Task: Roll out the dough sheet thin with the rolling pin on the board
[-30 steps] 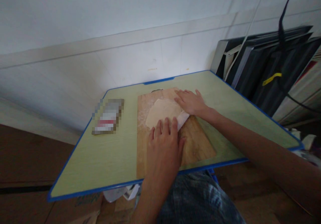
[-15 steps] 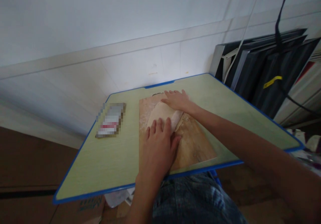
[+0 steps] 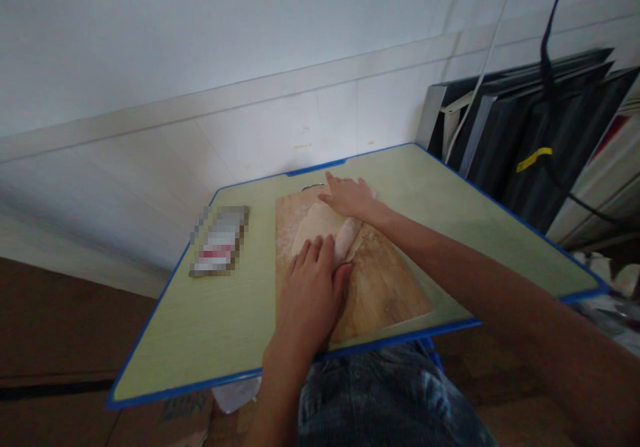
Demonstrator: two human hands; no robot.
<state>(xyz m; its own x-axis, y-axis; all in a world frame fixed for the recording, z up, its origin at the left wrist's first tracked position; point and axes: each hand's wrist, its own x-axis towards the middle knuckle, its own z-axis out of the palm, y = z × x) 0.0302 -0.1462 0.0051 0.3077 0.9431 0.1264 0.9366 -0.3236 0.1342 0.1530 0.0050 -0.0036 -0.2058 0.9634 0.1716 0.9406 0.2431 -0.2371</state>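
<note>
A pale, flour-dusted rolling pin [image 3: 346,241] lies slantwise over a flattened sheet of dough [image 3: 315,221]. Beneath the dough is a wooden board [image 3: 385,297] with flour on its left part. My left hand [image 3: 313,287] rests palm down on the pin's near end, fingers stretched over the dough and thumb out to the side. Across the far end lies my right hand [image 3: 350,197], its fingers extended and spread, the index finger pointing forward. Both palms hide the pin's ends. Part of the dough's edge shows to the right of the pin.
The board lies on a light green table [image 3: 240,320] with a blue rim, close to a white wall [image 3: 270,133]. A blurred-out packet [image 3: 220,240] sits on the left side. Dark flat panels [image 3: 520,120] lean at the right, with a hanging black strap [image 3: 547,67].
The rolling pin and both hands have moved slightly left over the dough. My right index finger is stretched out further. The view has shifted a little.
</note>
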